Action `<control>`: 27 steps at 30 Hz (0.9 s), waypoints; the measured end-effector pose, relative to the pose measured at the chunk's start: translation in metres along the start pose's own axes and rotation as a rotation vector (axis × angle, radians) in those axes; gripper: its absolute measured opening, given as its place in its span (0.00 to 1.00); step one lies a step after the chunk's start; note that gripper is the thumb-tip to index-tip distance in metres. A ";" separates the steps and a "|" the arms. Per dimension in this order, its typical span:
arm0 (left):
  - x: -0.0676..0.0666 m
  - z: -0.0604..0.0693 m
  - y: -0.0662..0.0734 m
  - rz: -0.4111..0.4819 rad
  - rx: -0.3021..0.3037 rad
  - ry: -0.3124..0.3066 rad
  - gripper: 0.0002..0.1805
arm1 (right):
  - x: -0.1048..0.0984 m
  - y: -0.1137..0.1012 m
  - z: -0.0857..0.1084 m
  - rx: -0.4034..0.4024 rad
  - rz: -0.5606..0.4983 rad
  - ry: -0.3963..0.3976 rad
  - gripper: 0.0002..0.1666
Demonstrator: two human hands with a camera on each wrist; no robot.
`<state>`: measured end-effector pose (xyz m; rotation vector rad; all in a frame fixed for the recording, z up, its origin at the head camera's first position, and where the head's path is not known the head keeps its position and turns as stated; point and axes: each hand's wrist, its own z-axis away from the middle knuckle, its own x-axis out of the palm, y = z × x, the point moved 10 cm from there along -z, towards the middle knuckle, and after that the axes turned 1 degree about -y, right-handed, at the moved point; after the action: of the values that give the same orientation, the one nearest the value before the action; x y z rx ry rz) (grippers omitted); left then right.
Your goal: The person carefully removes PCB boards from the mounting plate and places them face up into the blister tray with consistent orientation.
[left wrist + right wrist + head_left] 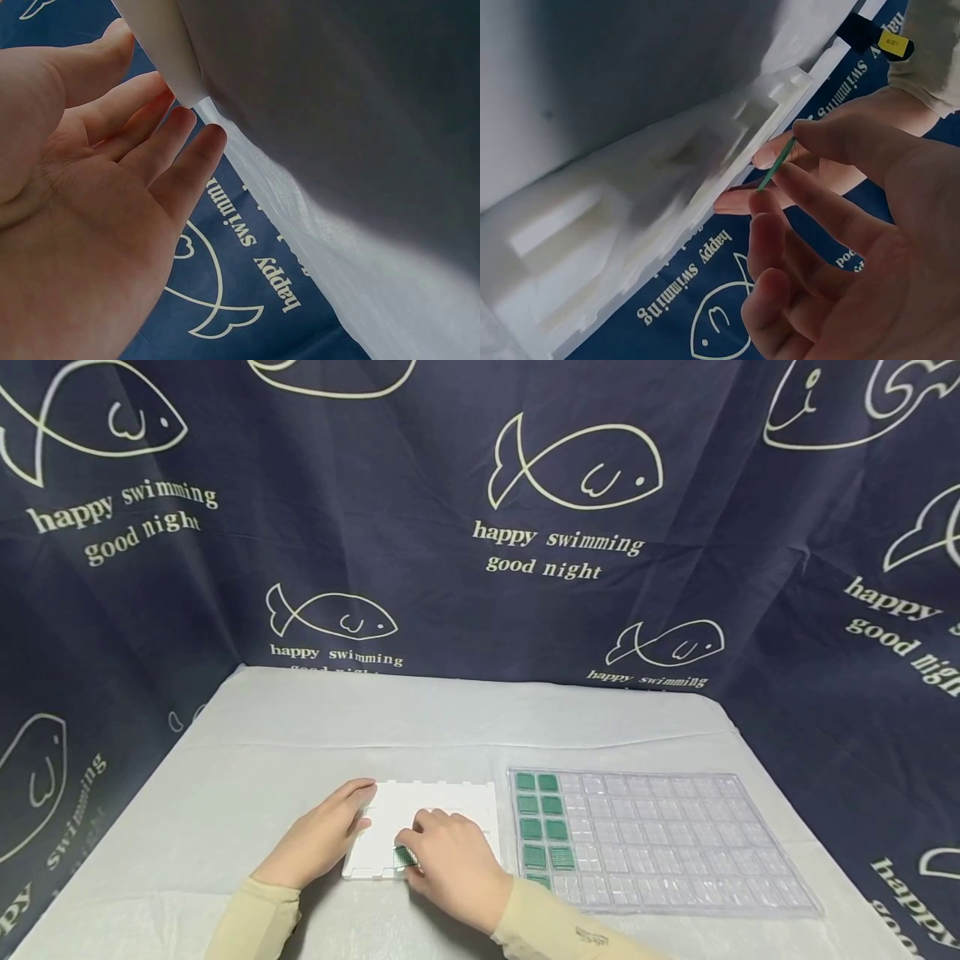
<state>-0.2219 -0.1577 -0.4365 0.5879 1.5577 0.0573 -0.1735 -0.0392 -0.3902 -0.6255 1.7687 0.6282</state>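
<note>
A white notched panel (435, 797) lies flat on the table; the right wrist view shows recesses in its white surface (562, 225). At its left edge is my left hand (318, 839), its fingertips touching the edge with fingers only slightly bent (97, 180). Above the panel's front part my right hand (457, 864) pinches a small green perforated circuit board (405, 857) between thumb and fingertips. Seen edge-on in the right wrist view, that board (776, 165) is tilted. Whether it touches the panel I cannot tell.
Right of the panel lies a clear plastic compartment tray (660, 843). Several green boards (531, 830) fill compartments in its two left columns. A white cloth (450, 710) covers the table, and a dark blue fish-print curtain (427, 527) stands behind and at the sides.
</note>
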 end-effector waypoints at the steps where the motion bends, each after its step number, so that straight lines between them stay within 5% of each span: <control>1: 0.000 0.000 0.000 0.002 0.000 0.000 0.27 | -0.001 0.001 0.001 0.001 -0.003 0.003 0.18; 15: -0.003 0.001 0.001 0.002 0.032 0.048 0.27 | -0.012 0.024 0.024 0.039 -0.072 0.043 0.17; 27: -0.001 0.000 0.000 0.001 0.016 0.031 0.27 | -0.025 0.051 0.051 0.078 -0.074 0.142 0.19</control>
<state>-0.2225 -0.1583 -0.4354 0.6033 1.5892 0.0547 -0.1672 0.0346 -0.3738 -0.6922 1.8836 0.4715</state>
